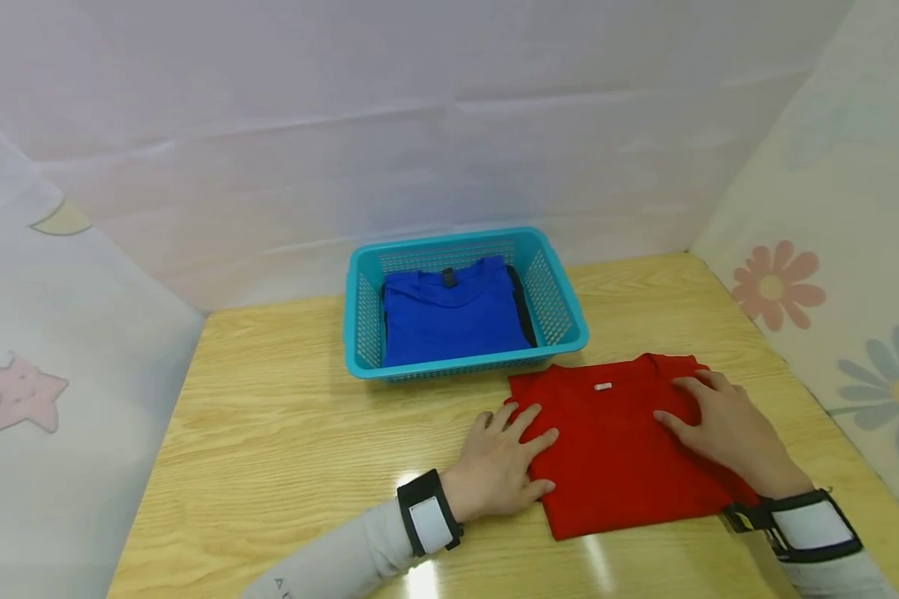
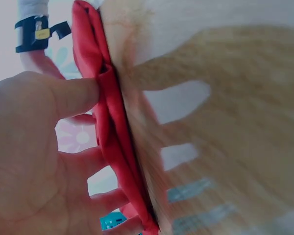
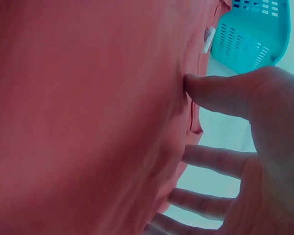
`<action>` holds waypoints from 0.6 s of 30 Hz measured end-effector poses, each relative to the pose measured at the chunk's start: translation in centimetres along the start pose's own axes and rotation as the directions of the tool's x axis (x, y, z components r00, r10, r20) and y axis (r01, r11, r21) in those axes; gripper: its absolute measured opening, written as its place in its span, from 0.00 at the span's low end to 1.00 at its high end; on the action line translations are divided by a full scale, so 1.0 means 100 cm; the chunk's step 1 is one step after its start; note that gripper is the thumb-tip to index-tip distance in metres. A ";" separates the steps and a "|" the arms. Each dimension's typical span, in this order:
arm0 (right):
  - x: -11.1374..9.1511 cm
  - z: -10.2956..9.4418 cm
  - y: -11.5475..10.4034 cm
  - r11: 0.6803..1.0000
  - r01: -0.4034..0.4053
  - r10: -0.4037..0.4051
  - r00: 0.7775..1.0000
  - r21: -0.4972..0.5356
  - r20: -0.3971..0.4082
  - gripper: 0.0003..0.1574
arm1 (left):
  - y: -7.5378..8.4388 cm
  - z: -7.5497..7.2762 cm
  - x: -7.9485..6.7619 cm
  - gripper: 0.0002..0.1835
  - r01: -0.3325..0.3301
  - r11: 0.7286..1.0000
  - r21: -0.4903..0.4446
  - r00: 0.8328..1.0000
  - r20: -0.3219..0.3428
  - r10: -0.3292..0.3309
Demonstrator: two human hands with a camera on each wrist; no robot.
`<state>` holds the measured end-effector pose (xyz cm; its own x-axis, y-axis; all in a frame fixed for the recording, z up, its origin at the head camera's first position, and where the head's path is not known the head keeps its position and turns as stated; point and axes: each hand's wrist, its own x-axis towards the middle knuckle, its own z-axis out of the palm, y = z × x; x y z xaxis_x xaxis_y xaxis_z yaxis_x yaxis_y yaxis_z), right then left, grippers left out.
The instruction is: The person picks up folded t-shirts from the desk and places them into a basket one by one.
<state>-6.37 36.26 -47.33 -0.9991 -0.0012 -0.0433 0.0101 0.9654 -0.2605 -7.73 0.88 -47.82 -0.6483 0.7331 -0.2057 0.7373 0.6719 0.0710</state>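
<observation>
A folded red T-shirt lies flat on the wooden table, its neckline and small white label toward the back. My left hand rests on its left edge with fingers spread. In the left wrist view, the thumb and fingertips touch the side of the folded red layers. My right hand lies over the right part of the shirt, thumb and fingers apart. The right wrist view shows those fingertips pressing lightly on the red cloth, with no cloth gripped between them.
Behind the shirt stands a turquoise plastic basket, close to its back edge. Inside is a folded blue T-shirt on top of black cloth. Pale sheets enclose the wooden table at the back and both sides.
</observation>
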 end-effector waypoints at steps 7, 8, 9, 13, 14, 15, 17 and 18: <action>0.001 0.000 -0.009 0.999 0.048 -0.047 0.999 0.010 -0.024 0.44 | -0.014 0.001 -0.010 0.38 0.004 0.998 -0.059 1.000 0.001 -0.004; 0.002 0.000 -0.011 0.998 0.055 -0.055 0.998 0.009 -0.024 0.43 | -0.016 0.002 -0.012 0.39 0.003 0.998 -0.066 1.000 0.006 -0.003; 0.002 0.001 -0.013 0.998 0.059 -0.059 0.998 0.010 -0.020 0.43 | -0.018 0.002 -0.014 0.39 0.005 0.997 -0.073 1.000 0.009 -0.004; 0.003 0.002 -0.021 0.997 0.082 -0.082 0.996 0.010 -0.024 0.42 | -0.025 0.002 -0.022 0.39 0.013 0.995 -0.103 1.000 0.023 -0.011; 0.003 0.003 -0.023 0.996 0.088 -0.087 0.996 0.011 -0.028 0.41 | -0.026 0.002 -0.023 0.38 0.015 0.994 -0.106 1.000 0.025 -0.013; 0.002 0.003 -0.025 0.996 0.092 -0.092 0.995 0.011 -0.031 0.41 | -0.027 0.001 -0.025 0.38 0.018 0.994 -0.111 1.000 0.027 -0.015; 0.002 0.005 -0.029 0.995 0.100 -0.099 0.995 0.006 -0.033 0.41 | -0.030 0.002 -0.028 0.38 0.023 0.992 -0.120 0.999 0.035 -0.019; 0.002 0.006 -0.030 0.995 0.101 -0.101 0.994 0.004 -0.033 0.41 | -0.031 0.001 -0.030 0.38 0.026 0.992 -0.124 0.999 0.039 -0.021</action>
<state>-6.61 33.21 -47.09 -0.9958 -0.0901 0.0153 -0.0909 0.9592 -0.2677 -8.04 -3.42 -47.54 -0.6560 0.7140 -0.2446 0.6910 0.6986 0.1859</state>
